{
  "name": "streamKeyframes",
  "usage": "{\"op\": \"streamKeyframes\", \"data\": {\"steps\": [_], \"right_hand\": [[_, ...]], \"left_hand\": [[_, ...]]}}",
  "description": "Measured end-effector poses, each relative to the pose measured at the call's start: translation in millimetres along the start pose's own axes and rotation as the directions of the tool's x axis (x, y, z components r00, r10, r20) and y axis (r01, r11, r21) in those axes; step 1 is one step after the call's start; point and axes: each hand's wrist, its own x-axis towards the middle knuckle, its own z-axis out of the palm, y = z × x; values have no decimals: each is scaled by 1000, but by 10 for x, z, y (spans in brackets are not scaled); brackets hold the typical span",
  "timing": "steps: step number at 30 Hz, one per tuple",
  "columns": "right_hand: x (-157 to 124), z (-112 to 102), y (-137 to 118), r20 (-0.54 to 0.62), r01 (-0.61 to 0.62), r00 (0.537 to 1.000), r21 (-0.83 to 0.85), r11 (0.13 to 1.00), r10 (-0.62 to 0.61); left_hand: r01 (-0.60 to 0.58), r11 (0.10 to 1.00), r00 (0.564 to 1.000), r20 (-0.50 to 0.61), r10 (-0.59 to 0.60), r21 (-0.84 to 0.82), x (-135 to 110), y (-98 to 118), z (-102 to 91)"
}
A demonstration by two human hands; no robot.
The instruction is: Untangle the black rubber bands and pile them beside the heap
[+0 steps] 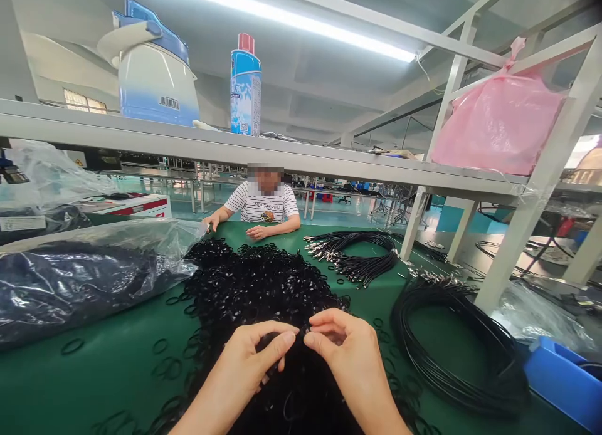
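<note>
A big heap of small black rubber rings [254,284] covers the middle of the green table [117,366]. My left hand [256,360] and my right hand [343,347] meet over the near end of the heap. Both are pinched, thumb against fingers, fingertips almost touching each other at a small black piece I cannot make out. Loose rings [162,346] lie scattered to the left of my hands. A coil of black cable [451,353] lies to the right, and a bundle of black cables with metal ends [352,253] lies farther back.
A clear plastic bag of black parts [79,278] lies at the left. A blue bin [564,372] sits at the right edge. White frame posts [531,203] hold a shelf with a blue-white jug, a spray can and a pink bag. A person in a striped shirt [261,206] sits opposite.
</note>
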Motion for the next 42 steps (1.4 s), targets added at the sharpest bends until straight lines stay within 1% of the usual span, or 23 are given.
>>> {"op": "streamKeyframes", "data": {"steps": [4, 9, 15, 17, 20, 22, 26, 30, 34, 37, 39, 42], "right_hand": [[-22, 0, -25, 12, 2, 1000, -22, 1000, -1], [-40, 11, -41, 22, 11, 1000, -64, 998, -9], [-59, 20, -74, 42, 15, 999, -61, 998, -12], [-58, 18, -71, 53, 33, 998, -55, 998, -30], [-45, 12, -56, 85, 71, 994, -46, 996, -67], [-36, 8, -46, 110, 90, 990, -39, 995, -86], [-38, 7, -27, 133, 106, 986, -52, 993, -99], [-64, 17, -12, 115, 135, 986, -133, 982, -120], [-79, 12, -22, 186, 142, 976, -168, 976, -110], [-78, 7, -45, 226, 112, 971, -136, 984, -79], [-77, 13, -55, 240, 78, 970, -124, 989, -47], [-78, 34, -50, 217, 72, 975, -149, 986, -38]], "left_hand": [[-40, 999, 998, 50, 39, 23, -2, -28, 5], [-84, 996, 996, 26, 84, 15, -40, -29, 19], [-64, 997, 994, 94, 60, 44, -86, 28, 31], [-37, 999, 994, 105, 36, 3, -100, 48, 41], [34, 993, 993, 113, -21, -114, -110, 60, 58], [60, 981, 991, 127, -37, -183, -102, 45, 62], [48, 966, 981, 195, 2, -253, -71, -29, 45], [32, 961, 977, 212, 28, -276, -55, -76, 30], [27, 941, 975, 218, 51, -339, -28, -91, 48], [26, 933, 978, 202, 50, -358, -10, -98, 72], [15, 944, 985, 167, 42, -329, -4, -95, 81], [-29, 977, 991, 118, 55, -211, 2, -81, 74]]}}
